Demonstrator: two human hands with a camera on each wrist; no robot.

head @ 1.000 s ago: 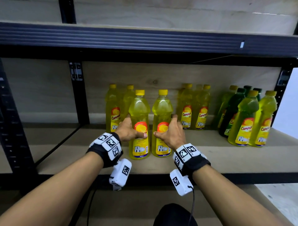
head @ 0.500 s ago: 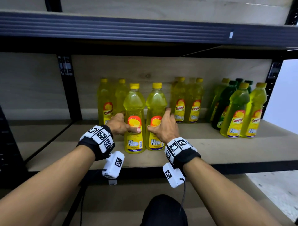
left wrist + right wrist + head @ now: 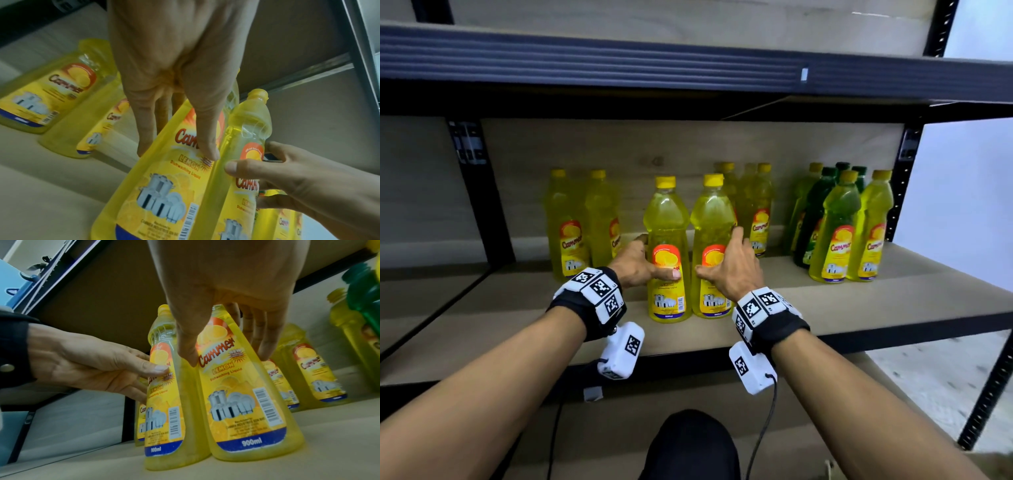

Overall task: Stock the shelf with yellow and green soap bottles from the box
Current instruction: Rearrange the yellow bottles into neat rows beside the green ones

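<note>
Two yellow soap bottles stand upright side by side near the front of the wooden shelf board (image 3: 859, 308). My left hand (image 3: 635, 262) grips the left bottle (image 3: 666, 219), thumb on its label and fingers round its left side. My right hand (image 3: 732, 270) grips the right bottle (image 3: 710, 216) the same way. In the left wrist view the left hand (image 3: 176, 151) spans its bottle (image 3: 164, 186). In the right wrist view the right hand (image 3: 226, 356) spans its bottle (image 3: 242, 402). No box is in view.
More yellow bottles stand behind, at back left (image 3: 566, 226) and back middle (image 3: 760, 212). Green and yellow-green bottles (image 3: 839, 233) cluster at the right end. A dark upper shelf beam (image 3: 688, 58) hangs overhead. Black uprights (image 3: 479, 192) stand at both sides.
Both hands stay on the two front bottles, which stand where they were. Only the head view has shifted a little.
</note>
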